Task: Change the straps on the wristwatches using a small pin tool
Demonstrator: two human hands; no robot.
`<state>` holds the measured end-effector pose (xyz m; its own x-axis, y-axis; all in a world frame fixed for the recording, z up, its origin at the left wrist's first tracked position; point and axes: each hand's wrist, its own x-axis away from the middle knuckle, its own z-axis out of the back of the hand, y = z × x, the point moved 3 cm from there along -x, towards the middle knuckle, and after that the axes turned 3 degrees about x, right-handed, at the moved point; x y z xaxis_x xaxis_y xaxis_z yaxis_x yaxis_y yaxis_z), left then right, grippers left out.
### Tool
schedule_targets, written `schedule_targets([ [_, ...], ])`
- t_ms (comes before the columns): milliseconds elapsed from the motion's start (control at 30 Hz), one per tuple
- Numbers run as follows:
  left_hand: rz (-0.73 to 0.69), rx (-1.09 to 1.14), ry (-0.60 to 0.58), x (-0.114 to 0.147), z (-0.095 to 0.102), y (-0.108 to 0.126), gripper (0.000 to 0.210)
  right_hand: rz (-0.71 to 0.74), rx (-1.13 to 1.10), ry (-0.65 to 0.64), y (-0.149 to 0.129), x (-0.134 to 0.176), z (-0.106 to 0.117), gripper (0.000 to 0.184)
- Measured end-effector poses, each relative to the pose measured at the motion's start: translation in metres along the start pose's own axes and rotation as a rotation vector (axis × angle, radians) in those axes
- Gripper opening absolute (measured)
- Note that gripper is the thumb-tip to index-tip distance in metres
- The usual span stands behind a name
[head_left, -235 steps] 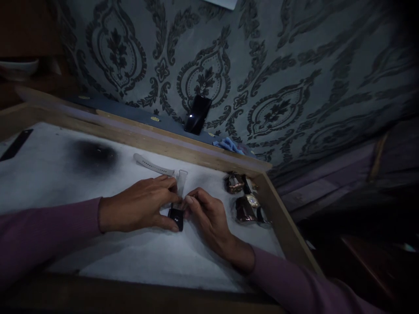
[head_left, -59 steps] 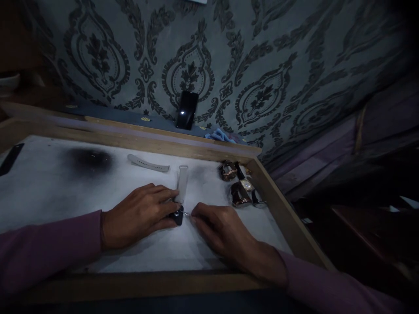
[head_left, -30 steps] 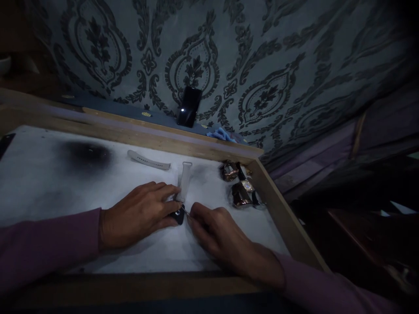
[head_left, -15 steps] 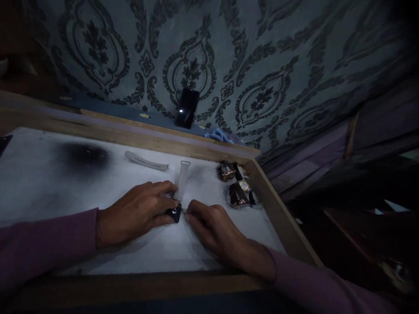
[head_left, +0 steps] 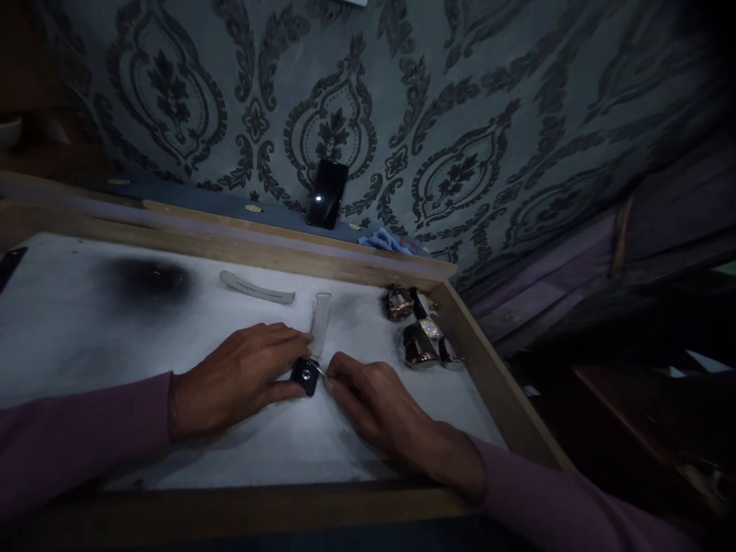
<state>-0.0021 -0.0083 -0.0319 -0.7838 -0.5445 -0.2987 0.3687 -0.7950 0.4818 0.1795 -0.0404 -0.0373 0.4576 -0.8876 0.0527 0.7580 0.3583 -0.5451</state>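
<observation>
Both purple-sleeved forearms reach in from the lower frame; the left hand (head_left: 241, 377) lies palm-down, fingers curled, while the right hand (head_left: 376, 402) pinches its fingertips together at centre.

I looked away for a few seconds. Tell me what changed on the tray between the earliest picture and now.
The right hand has dropped from gripping the pale strap to lying low beside the black watch body, now pinching a thin tool against it. The left hand still pins the watch body down. The loose strap, the watches by the tray rim and the phone stayed put.
</observation>
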Motion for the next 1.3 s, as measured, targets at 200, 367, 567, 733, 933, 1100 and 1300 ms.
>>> schedule_targets([
  [200, 0.014, 0.022, -0.011, 0.001, -0.001, -0.002, 0.018, -0.001, 0.006, 0.003, 0.0, 0.0, 0.0, 0.014],
  [367, 0.023, 0.04, 0.006, 0.002, -0.004, -0.005, 0.02, -0.02, 0.017, -0.003, -0.001, -0.001, 0.0, 0.014],
  [567, 0.065, 0.101, 0.004, 0.001, -0.006, -0.007, 0.02, -0.012, 0.01, -0.001, -0.002, -0.001, 0.001, 0.014],
  [733, 0.057, 0.124, 0.024, 0.002, -0.007, -0.008, 0.021, -0.017, 0.007, 0.011, -0.001, -0.001, 0.003, 0.013],
  [933, 0.062, 0.108, 0.018, 0.003, -0.007, -0.009, 0.023, -0.03, -0.006, -0.011, -0.002, -0.001, 0.003, 0.014],
  [1100, 0.062, 0.107, 0.041, 0.004, -0.007, -0.011, 0.027, -0.01, -0.022, -0.004, -0.001, -0.001, 0.003, 0.013],
  [1300, 0.068, 0.119, 0.024, 0.003, -0.007, -0.011, 0.028, -0.017, -0.03, -0.021, -0.001, 0.0, 0.004, 0.013],
])
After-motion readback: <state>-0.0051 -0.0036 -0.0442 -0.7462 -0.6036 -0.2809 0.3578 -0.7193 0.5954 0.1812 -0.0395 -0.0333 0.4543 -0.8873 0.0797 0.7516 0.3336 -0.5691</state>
